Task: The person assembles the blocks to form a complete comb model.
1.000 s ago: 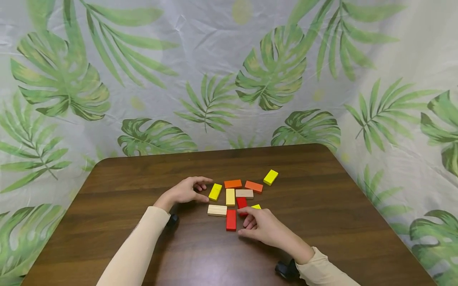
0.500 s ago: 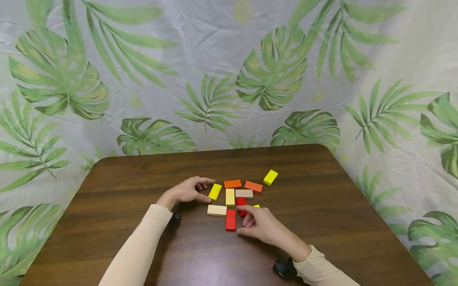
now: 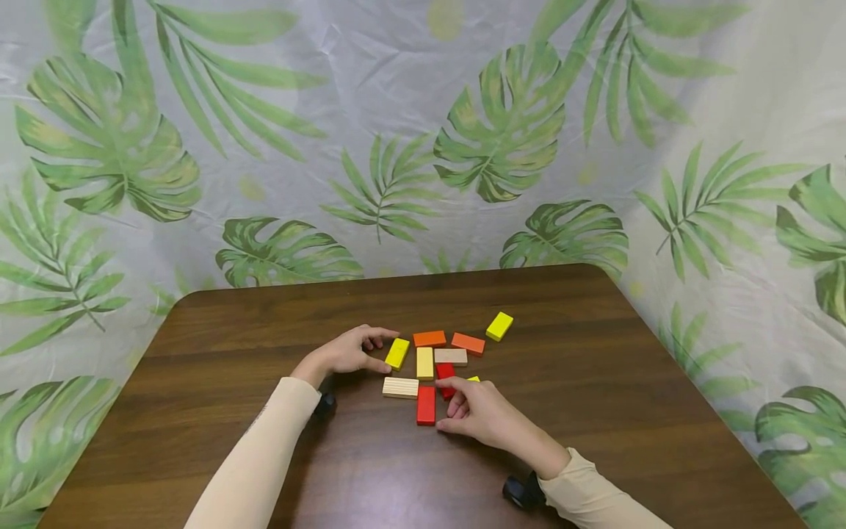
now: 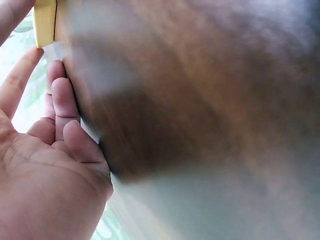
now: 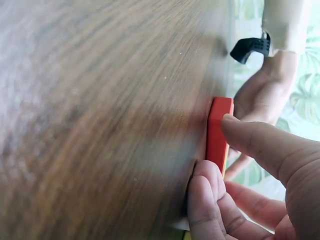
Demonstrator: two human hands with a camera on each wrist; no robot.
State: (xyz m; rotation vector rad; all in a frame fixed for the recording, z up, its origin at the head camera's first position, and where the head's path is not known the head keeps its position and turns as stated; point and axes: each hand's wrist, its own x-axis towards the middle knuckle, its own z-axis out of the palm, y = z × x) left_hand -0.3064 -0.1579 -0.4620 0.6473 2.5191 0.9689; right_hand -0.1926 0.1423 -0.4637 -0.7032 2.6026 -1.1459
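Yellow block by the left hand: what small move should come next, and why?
I'd probably turn the yellow block slightly to line up with the pale yellow block: in the head view it lies slanted beside that straighter one, and the left hand has thumb and forefinger at its opposite ends, so a gentle twist seems easy.

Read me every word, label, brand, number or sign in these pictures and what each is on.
No text can be read.
Blocks: no lettering visible.
Left sleeve: a faint dark mark, too small to read.
Black wrist strap: any markings too blurred to read.
Backdrop: printed leaves, no lettering visible.
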